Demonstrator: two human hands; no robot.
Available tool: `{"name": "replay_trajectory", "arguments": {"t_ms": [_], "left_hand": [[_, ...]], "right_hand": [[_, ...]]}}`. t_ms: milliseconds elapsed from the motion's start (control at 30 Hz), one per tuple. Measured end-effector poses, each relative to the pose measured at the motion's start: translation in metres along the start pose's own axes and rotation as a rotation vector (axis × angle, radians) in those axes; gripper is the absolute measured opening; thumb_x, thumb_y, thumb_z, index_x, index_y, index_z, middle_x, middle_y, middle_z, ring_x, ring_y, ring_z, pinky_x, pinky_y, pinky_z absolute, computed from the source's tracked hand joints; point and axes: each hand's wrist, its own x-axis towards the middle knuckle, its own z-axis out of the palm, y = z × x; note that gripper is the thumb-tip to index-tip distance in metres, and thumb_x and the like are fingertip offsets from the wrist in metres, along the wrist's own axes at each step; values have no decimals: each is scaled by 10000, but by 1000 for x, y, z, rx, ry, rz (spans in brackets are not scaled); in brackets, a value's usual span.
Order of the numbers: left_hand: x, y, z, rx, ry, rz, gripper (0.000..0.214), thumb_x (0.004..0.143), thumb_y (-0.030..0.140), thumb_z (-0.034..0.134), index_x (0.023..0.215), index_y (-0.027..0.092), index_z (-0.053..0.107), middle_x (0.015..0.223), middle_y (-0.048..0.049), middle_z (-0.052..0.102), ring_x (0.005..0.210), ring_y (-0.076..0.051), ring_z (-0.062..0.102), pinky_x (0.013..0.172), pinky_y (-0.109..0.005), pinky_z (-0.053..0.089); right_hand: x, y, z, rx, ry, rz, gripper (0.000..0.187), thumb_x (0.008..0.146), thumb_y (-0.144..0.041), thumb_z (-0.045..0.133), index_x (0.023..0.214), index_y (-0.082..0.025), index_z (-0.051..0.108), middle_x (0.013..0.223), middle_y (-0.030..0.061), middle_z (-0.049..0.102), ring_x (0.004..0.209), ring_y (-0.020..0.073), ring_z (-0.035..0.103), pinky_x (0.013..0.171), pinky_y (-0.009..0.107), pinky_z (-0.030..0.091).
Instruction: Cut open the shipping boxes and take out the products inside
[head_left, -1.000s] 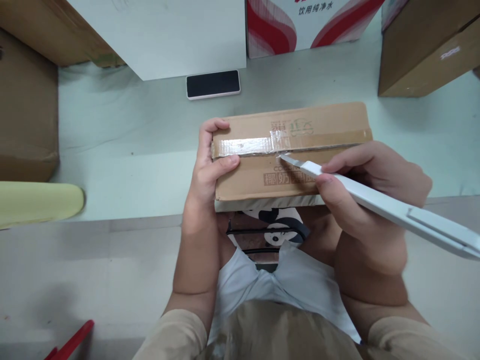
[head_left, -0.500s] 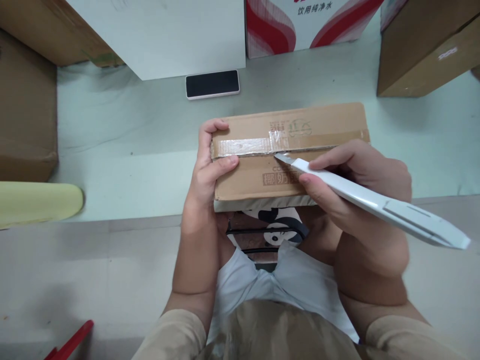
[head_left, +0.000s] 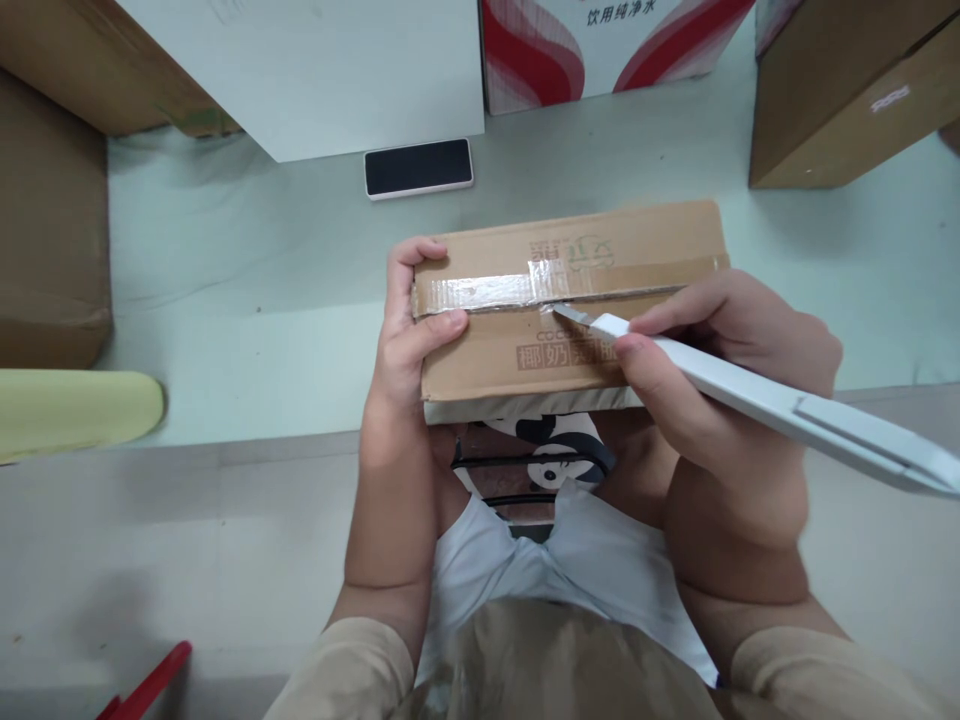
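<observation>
A small brown cardboard box [head_left: 480, 365] with printed characters lies at the front edge of the table. Clear packing tape [head_left: 487, 290] runs along its top seam, which is slit open to the right of the tape. My left hand [head_left: 409, 325] grips the box's left end, thumb on the top face and fingers round the far side. In my right hand [head_left: 720, 370] is a white utility knife [head_left: 757, 395], held like a pen. Its blade points left and its tip is at the seam, near the tape's right end. My palm hides the box's right front corner.
Behind the box lies a phone [head_left: 418, 168], screen dark, before a white box [head_left: 360, 80]. A red and white carton [head_left: 551, 60] stands beside that. Brown cartons stand at the left [head_left: 52, 220] and right [head_left: 832, 120]. A pale yellow object [head_left: 82, 408] sits at the left table edge.
The knife and my right hand have shifted slightly right, the blade tip staying near the seam. My left hand keeps its grip on the box. The whole view has drifted a little.
</observation>
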Motion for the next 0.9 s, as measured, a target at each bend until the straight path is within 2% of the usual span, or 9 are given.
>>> {"name": "replay_trajectory", "arguments": {"t_ms": [167, 367, 500, 633, 733, 900], "left_hand": [[0, 1, 2, -40, 17, -7, 573, 738, 458, 860, 1190, 321, 535, 1228, -27, 580, 1230, -302, 624, 1075, -498, 543], [-1, -2, 2, -3, 4, 19, 576, 760, 539, 852, 1204, 352, 537, 1244, -24, 593, 1316, -333, 597, 1096, -508, 543], [-2, -3, 1, 30, 3, 31, 595, 767, 577, 846, 1222, 346, 539, 1255, -31, 604, 1353, -351, 586, 1111, -524, 546], [-1, -5, -2, 37, 12, 53, 607, 764, 579, 849, 1229, 336, 545, 1223, -34, 621, 1320, -346, 621, 1086, -514, 573], [1, -6, -5, 50, 9, 71, 630, 746, 603, 860, 1220, 327, 551, 1203, -40, 632, 1314, -354, 631, 1082, -510, 577], [3, -9, -6, 49, 20, 77, 644, 713, 602, 886, 1203, 327, 571, 1195, -42, 644, 1263, -350, 661, 1035, -490, 602]], "right_hand": [[1, -2, 0, 32, 11, -20, 171, 892, -363, 758, 827, -240, 658, 650, -47, 619, 535, 84, 492, 491, 244, 373], [2, -1, 3, 36, 84, -29, 155, 856, -260, 750, 764, -222, 631, 617, -43, 566, 529, 90, 453, 504, 268, 337], [1, -1, 1, 86, 84, 0, 166, 845, -257, 743, 744, -213, 619, 618, -37, 558, 553, 94, 450, 504, 268, 304], [-2, -3, 1, 148, 104, 33, 226, 874, -337, 720, 715, -228, 604, 592, -32, 545, 535, 111, 446, 487, 282, 283], [-4, -6, 3, 154, 90, 32, 201, 877, -362, 746, 760, -236, 641, 600, -43, 562, 517, 100, 444, 470, 274, 284], [-4, -7, 3, 134, 3, 26, 154, 873, -343, 789, 831, -248, 675, 648, -53, 615, 548, 90, 517, 496, 266, 357]]}}
